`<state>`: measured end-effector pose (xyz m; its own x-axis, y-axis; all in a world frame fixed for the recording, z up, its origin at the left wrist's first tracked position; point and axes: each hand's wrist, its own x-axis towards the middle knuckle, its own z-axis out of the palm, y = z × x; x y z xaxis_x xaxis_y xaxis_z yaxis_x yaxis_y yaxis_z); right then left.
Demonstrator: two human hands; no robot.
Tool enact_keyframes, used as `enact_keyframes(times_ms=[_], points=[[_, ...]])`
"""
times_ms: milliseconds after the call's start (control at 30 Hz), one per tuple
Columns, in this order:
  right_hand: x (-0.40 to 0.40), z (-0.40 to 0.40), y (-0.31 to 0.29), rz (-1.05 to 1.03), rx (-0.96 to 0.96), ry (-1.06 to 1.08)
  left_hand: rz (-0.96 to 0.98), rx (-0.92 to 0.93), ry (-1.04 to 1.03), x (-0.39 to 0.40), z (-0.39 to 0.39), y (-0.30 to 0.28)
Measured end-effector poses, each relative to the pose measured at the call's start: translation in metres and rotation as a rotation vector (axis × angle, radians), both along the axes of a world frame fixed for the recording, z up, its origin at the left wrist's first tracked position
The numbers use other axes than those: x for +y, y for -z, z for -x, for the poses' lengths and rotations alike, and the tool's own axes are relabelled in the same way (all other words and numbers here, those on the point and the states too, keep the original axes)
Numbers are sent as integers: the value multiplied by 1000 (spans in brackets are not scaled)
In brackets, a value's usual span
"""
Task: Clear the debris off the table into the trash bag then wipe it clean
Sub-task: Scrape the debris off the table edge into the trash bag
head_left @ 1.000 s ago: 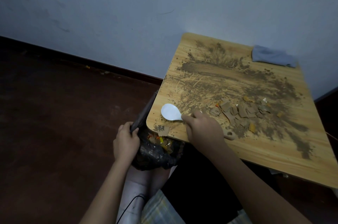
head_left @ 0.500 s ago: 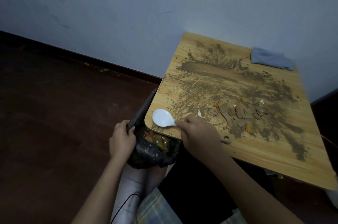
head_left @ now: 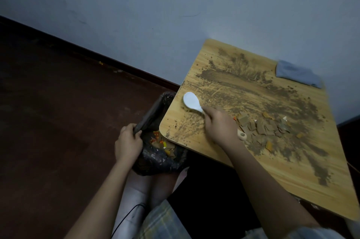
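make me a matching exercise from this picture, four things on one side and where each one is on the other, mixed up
Things:
1. brush
2. cloth
3. trash bag
4. paper scraps

Places:
A. far corner of the table
B. held open by the left hand below the table's edge
C. in the right hand, on the table near its left edge
D. in a pile on the table, right of the right hand

Pairs: 1-C, 2-A, 3-B, 4-D

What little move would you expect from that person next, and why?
Probably the right hand draws the white brush back over the scrap pile to sweep it toward the table corner, since the left hand holds the trash bag open below it.
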<state>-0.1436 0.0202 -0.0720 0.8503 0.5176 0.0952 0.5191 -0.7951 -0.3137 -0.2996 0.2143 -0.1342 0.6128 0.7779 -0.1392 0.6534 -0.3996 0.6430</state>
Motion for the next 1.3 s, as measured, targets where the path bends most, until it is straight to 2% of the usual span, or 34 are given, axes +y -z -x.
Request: enact_keyframes(times_ms=[133,333,467,600,767,1100,1300], points=[[5,-10,12,17,7,49,-10,5,-38,7,4,-1],[3,-12,20,155,-27,86,2,-8,-56,14,10,3],[8,-10,11,111,-76,96,10,-9,-84,17,10,5],[25,-4,0,54,-104,8,9,19,-125,21,8,4],[48,2,-3,114,-88,-91,10,28,-219,35,11,1],[102,19,-8,62,-52,-283,-63,-30,-420,94,14,-26],[135,16,-24,-27,72,-299,-120,-106,-451,128,-6,-65]])
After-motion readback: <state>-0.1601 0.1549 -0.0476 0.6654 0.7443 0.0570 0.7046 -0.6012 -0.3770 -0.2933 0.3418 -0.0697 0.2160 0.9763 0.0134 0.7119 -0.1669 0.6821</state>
